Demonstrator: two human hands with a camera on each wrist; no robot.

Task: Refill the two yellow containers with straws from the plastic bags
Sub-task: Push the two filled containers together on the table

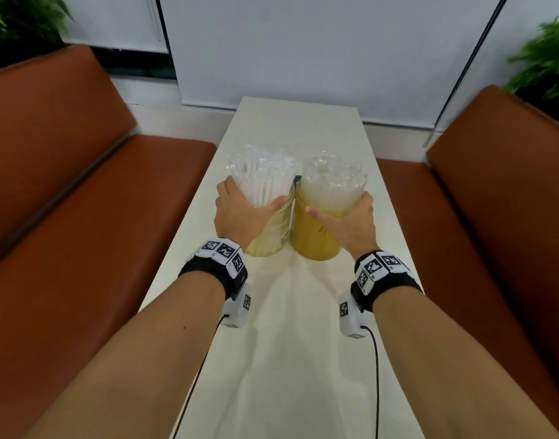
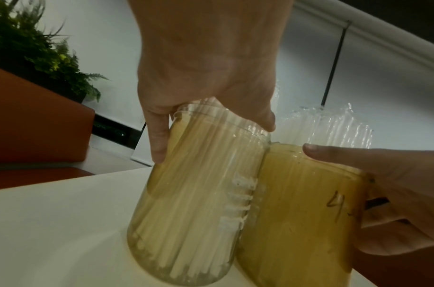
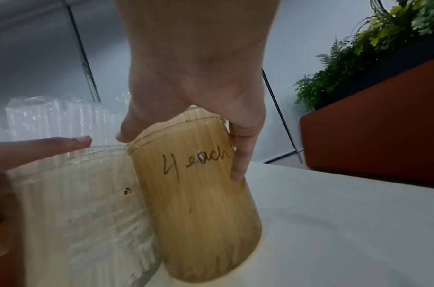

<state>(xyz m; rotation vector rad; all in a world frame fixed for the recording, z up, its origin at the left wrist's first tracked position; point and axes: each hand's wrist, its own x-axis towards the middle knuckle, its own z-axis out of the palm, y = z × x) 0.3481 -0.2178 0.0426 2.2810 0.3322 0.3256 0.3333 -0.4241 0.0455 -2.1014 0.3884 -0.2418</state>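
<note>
Two yellow containers stand side by side, touching, on the white table (image 1: pixel 281 343). The paler left container (image 1: pixel 272 236) (image 2: pixel 193 203) is full of white wrapped straws (image 1: pixel 262 175) that stick out above its rim. My left hand (image 1: pixel 243 213) (image 2: pixel 211 81) grips it near the top. The darker right container (image 1: pixel 316 239) (image 3: pixel 198 203) bears the handwriting "4 each" and holds clear-wrapped straws (image 1: pixel 332 182). Around its upper part curls my right hand (image 1: pixel 348 220) (image 3: pixel 196 77). In both wrist views the containers lean. No plastic bag is visible.
Brown padded benches run along both sides of the narrow table, the left bench (image 1: pixel 81 185) and the right bench (image 1: pixel 493 201). Green plants (image 1: pixel 544 58) sit behind each backrest. A white roller blind (image 1: pixel 303 42) hangs past the table's far end.
</note>
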